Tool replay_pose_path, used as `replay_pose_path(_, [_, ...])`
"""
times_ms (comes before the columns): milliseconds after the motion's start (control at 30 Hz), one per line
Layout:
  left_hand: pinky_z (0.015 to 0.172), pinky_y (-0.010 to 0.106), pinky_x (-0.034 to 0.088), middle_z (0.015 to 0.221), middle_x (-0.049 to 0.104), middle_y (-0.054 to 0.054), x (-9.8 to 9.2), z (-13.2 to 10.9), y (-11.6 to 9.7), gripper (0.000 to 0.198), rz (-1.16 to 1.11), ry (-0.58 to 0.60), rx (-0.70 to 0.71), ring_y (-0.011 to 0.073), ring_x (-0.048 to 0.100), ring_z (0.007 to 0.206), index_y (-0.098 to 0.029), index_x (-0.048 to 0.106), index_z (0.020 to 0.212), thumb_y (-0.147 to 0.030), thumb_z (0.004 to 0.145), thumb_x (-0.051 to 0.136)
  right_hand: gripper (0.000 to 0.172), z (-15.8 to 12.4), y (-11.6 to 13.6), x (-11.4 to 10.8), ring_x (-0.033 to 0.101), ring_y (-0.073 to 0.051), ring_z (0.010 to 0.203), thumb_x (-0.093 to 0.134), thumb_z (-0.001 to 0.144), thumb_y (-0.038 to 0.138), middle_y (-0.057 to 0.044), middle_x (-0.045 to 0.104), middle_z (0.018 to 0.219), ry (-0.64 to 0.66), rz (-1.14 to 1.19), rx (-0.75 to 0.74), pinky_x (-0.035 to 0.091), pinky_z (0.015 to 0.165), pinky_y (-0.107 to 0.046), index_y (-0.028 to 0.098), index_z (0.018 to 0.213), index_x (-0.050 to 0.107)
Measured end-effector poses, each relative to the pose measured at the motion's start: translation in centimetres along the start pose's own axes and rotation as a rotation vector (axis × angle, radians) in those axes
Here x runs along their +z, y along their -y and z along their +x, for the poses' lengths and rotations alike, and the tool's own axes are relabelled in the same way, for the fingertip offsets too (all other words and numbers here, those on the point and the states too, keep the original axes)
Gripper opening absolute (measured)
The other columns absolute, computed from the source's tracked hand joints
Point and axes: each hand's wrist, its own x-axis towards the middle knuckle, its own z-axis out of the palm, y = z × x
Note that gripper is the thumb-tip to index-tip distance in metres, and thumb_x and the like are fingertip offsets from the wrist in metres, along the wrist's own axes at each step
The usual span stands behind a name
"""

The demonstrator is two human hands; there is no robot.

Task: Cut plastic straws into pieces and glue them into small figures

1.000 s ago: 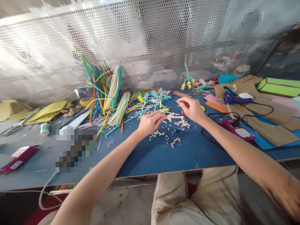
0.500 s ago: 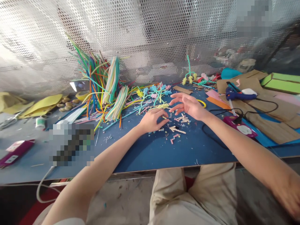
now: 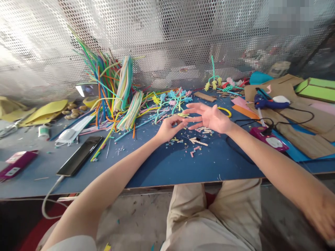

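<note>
My right hand (image 3: 210,118) hovers just above the blue tabletop (image 3: 167,167) with its palm turned up and its fingers spread apart. Just left of it, my left hand (image 3: 169,128) is curled, thumb and fingertips pinched together right at the right hand's fingertips; whether anything is in the pinch is too small to see. Under both hands lies a scatter of short cut pipe-cleaner bits (image 3: 199,141), pink, yellow and white. Beyond the hands lie small branched pipe-cleaner shapes (image 3: 176,101).
A bundle of long coloured pipe cleaners (image 3: 123,94) leans on the perforated metal wall (image 3: 167,42). A blue glue gun (image 3: 269,103), its black cable, a purple box (image 3: 267,139), cardboard (image 3: 303,134) and a green box (image 3: 316,90) lie right. A phone (image 3: 80,156) and face mask (image 3: 70,133) lie left.
My right hand has lifted off the scraps and turned open, palm up. My left hand has risen from the table and pinches at the right fingertips. The camera has tilted down slightly.
</note>
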Motion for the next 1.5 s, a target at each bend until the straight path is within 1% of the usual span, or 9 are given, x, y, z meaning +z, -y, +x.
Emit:
replay_pose_path(133, [0.062,0.025,0.043,0.083,0.071,0.003,-0.3,0.2,0.1,0.032,-0.105,-0.04,-0.035,0.0109,0.056,0.067,-0.017,0.073,0.089,-0.05,0.089,0.07,0.096,0.0,0.1,-0.7,0.062,-0.035,0.126,0.029,0.078,0.096,-0.015,0.052,0.149,-0.103,-0.044,0.022,0.06,0.091,-0.049,0.029,0.144,0.047])
replay_pose_path(333, [0.057,0.024,0.039,0.08,0.071,0.002,-0.8,0.3,0.9,0.031,-0.118,-0.136,-0.083,0.009,0.053,0.061,-0.018,0.074,0.087,-0.049,0.085,0.075,0.081,0.1,-1.1,-2.2,0.068,-0.029,0.114,0.032,0.087,0.088,-0.013,0.059,0.142,-0.179,-0.113,-0.037,0.059,0.09,-0.044,0.027,0.136,0.054])
replay_pose_path(500, [0.059,0.023,0.042,0.075,0.07,0.001,-1.1,0.3,0.8,0.034,-0.139,-0.138,-0.125,0.009,0.055,0.061,-0.016,0.071,0.083,-0.05,0.084,0.076,0.05,0.0,-1.5,-2.0,0.069,-0.02,0.094,0.056,0.094,0.064,-0.011,0.071,0.116,-0.227,-0.662,-0.048,0.056,0.078,-0.033,0.021,0.117,0.068])
replay_pose_path(700, [0.069,0.027,0.051,0.083,0.076,0.005,-1.4,0.2,0.1,0.041,-0.104,-0.068,-0.126,0.0146,0.065,0.073,-0.017,0.074,0.088,-0.056,0.092,0.063,0.033,0.1,-1.0,-1.4,0.064,-0.016,0.072,0.057,0.097,0.048,-0.005,0.075,0.088,-0.112,-1.009,-0.035,0.049,0.07,-0.032,0.021,0.097,0.076])
replay_pose_path(800, [0.07,0.028,0.052,0.091,0.077,0.006,-1.6,0.2,0.1,0.038,-0.045,-0.029,-0.093,0.0157,0.067,0.078,-0.017,0.075,0.093,-0.054,0.093,0.063,0.032,0.1,-1.0,-1.4,0.065,-0.017,0.073,0.055,0.098,0.045,-0.005,0.076,0.09,-0.1,-1.067,-0.049,0.048,0.074,-0.033,0.021,0.096,0.076])
replay_pose_path(933, [0.072,0.027,0.05,0.088,0.076,0.004,-1.9,0.3,0.8,0.031,0.089,0.137,0.022,0.0146,0.067,0.078,-0.021,0.077,0.091,-0.049,0.093,0.065,0.031,-0.1,-1.3,-1.8,0.064,-0.016,0.07,0.055,0.098,0.044,-0.003,0.077,0.086,-0.076,-1.104,-0.046,0.046,0.071,-0.032,0.023,0.094,0.077])
replay_pose_path(1033, [0.078,0.029,0.052,0.084,0.074,0.003,-2.0,0.3,1.5,0.028,0.207,0.245,0.158,0.0151,0.066,0.08,-0.021,0.076,0.091,-0.048,0.093,0.067,0.03,-0.3,-1.3,-2.3,0.061,-0.015,0.063,0.056,0.096,0.043,-0.002,0.076,0.08,-0.135,-1.123,-0.011,0.045,0.065,-0.03,0.024,0.092,0.078])
replay_pose_path(1233, [0.085,0.031,0.053,0.095,0.073,0.007,-1.9,0.1,2.2,0.027,0.28,0.395,0.307,0.0174,0.067,0.091,-0.021,0.074,0.1,-0.042,0.1,0.057,0.034,-0.5,-0.6,-2.8,0.059,-0.015,0.056,0.056,0.095,0.047,-0.001,0.074,0.071,-0.404,-1.167,0.006,0.043,0.059,-0.029,0.023,0.085,0.077])
replay_pose_path(1500, [0.088,0.034,0.055,0.099,0.075,0.007,-2.1,0.1,2.2,0.025,0.235,0.37,0.29,0.0179,0.068,0.094,-0.022,0.075,0.104,-0.036,0.101,0.054,0.036,-0.3,-1.2,-2.9,0.058,-0.014,0.052,0.056,0.094,0.05,0.0,0.074,0.069,-0.406,-1.146,0.034,0.042,0.056,-0.029,0.024,0.081,0.077])
